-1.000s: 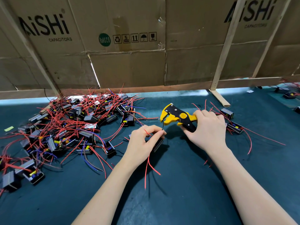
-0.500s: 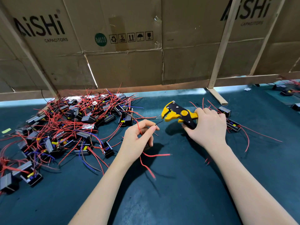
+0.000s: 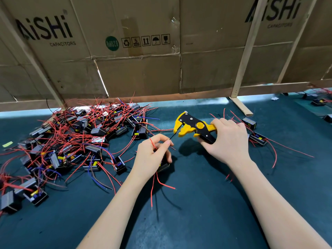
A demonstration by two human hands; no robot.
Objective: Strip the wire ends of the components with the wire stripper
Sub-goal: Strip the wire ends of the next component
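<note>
1. The worktop (image 3: 206, 221), a dark teal mat, carries everything; a cardboard wall (image 3: 143, 65) marked for capacitors stands behind it.
2. The big heap of components (image 3: 77, 141), tangled in red and blue leads, lies to the left. By its size, most of the job looks undone, though whether any of those ends are already bare is too small to tell.
3. A small group of components (image 3: 255, 136) lies beyond the right hand, apparently the finished lot; only a few are there.
4. The wire stripper (image 3: 194, 127), yellow and black, is held above the worktop, its jaws standing apart round a thin dark wire end (image 3: 172, 136).
5. The right hand (image 3: 228, 139) has its grip clamped round the stripper's handles.
6. The left hand (image 3: 152, 157) pinches that wire near its tip and cradles its component (image 3: 164, 166) underneath; red leads dangle below. This end is not yet stripped.
</note>
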